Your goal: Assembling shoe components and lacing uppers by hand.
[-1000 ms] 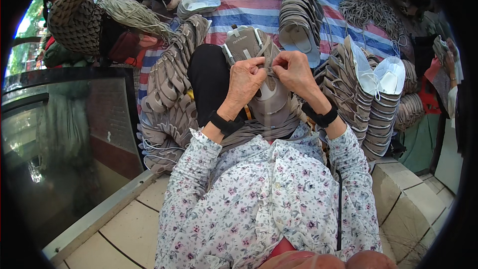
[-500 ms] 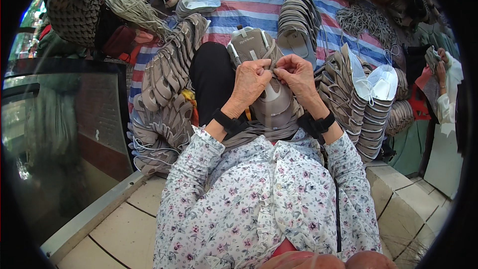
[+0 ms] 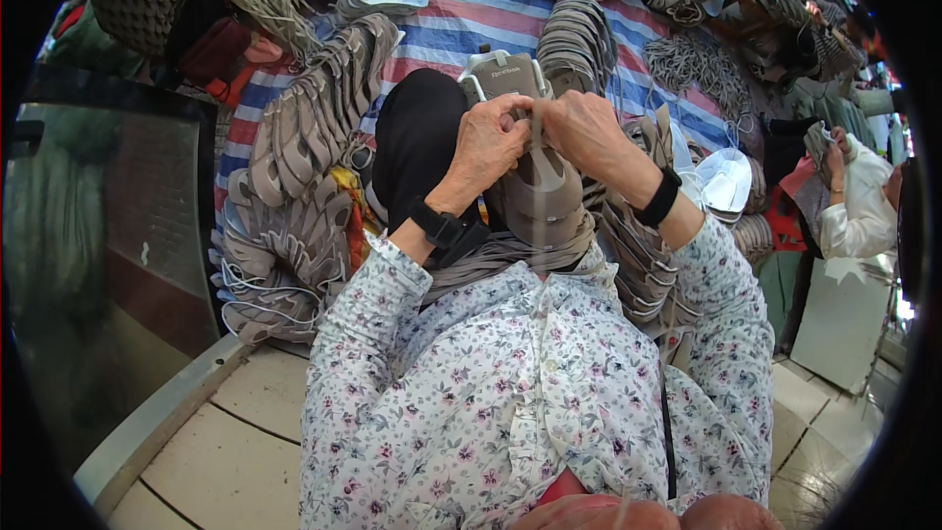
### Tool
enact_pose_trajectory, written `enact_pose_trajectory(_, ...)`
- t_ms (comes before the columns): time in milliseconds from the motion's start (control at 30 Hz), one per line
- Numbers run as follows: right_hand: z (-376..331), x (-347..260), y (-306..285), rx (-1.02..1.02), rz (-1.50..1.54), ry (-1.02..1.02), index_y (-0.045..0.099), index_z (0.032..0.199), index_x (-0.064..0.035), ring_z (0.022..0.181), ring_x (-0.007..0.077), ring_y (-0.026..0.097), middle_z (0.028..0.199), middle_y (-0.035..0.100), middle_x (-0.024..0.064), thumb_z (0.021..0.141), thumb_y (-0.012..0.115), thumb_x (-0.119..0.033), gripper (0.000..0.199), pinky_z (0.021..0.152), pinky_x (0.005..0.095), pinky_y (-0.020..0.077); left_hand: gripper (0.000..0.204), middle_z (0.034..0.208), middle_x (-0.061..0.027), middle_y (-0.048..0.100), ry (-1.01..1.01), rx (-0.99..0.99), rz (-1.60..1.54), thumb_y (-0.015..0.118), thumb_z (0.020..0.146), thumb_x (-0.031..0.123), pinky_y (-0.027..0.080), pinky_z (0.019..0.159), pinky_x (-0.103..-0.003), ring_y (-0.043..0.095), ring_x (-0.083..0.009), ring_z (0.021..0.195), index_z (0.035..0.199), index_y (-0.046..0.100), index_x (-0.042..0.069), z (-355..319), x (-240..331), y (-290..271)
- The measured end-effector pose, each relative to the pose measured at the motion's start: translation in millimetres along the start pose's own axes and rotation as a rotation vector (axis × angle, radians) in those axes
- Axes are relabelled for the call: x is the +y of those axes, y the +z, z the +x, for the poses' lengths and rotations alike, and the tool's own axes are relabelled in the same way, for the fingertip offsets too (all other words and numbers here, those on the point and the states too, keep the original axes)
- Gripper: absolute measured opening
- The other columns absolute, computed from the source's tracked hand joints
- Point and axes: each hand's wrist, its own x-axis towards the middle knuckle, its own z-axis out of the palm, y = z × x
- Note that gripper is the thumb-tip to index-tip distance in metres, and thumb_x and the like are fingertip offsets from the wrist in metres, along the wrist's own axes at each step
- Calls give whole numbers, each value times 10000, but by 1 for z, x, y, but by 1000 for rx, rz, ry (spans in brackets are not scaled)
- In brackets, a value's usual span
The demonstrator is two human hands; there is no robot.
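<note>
In front of my lap stands a taupe shoe upper (image 3: 535,186), its padded tongue (image 3: 505,76) pointing away from me. My left hand (image 3: 489,144) is closed at the left side of the lacing area, thumb and fingers gripping the upper there. Across from it, my right hand (image 3: 589,132) makes a closed fist with its back turned up. A blurred flat shoelace (image 3: 538,123) runs down between the hands, apparently from the right fingers, whose tips are hidden. More taupe laces (image 3: 481,270) lie gathered across my lap.
Stacked shoe uppers (image 3: 314,118) curve along my left, others (image 3: 579,44) stand ahead, and several (image 3: 638,255) line my right. A striped sheet (image 3: 451,25) lies beneath, with a lace heap (image 3: 697,74) on it. A glass-fronted cabinet (image 3: 118,226) stands left; another person (image 3: 854,201) sits far right.
My right hand has rolled from an open-sided pinch into a palm-down fist, and its elbow has swung outward. The left hand stays by the lacing. The view has shifted slightly.
</note>
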Motion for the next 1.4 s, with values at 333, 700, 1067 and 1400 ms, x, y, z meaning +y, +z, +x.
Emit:
enact_pose_trajectory(333, 51, 42, -14, -741, 497, 353, 685, 898, 84, 593, 229, 719, 697, 708, 175, 797, 582, -30, 184, 497, 325, 600, 282, 602, -13, 618, 1, 0, -102, 598, 898, 93, 472, 461, -209, 585, -63, 486, 1156, 661, -3, 15, -9, 18)
enact_pose_trajectory(700, 53, 47, 5, -615, 324, 408, 688, 836, 75, 609, 279, 703, 712, 694, 214, 728, 655, -70, 185, 490, 364, 525, 297, 600, -21, 629, 34, 25, -141, 596, 882, 85, 487, 471, -210, 604, -69, 493, 1160, 660, 1, 19, -15, 23)
enact_pose_trajectory(1067, 27, 49, 7, 62, 542, 125, 705, 830, 10, 959, 278, 552, 973, 558, 149, 782, 674, -175, 193, 802, 370, 452, 259, 650, -28, 646, -12, 16, -152, 620, 898, 101, 487, 487, -209, 617, -74, 525, 1131, 621, -13, 21, -12, 22)
enact_pose_trajectory(1400, 29, 17, -52, 51, 639, -23, 680, 883, 29, 681, 209, 544, 805, 599, 108, 886, 665, -198, 227, 608, 369, 436, 258, 662, 17, 600, -5, -39, -153, 578, 988, 210, 447, 524, -173, 573, -34, 555, 980, 713, -9, 5, -17, 13)
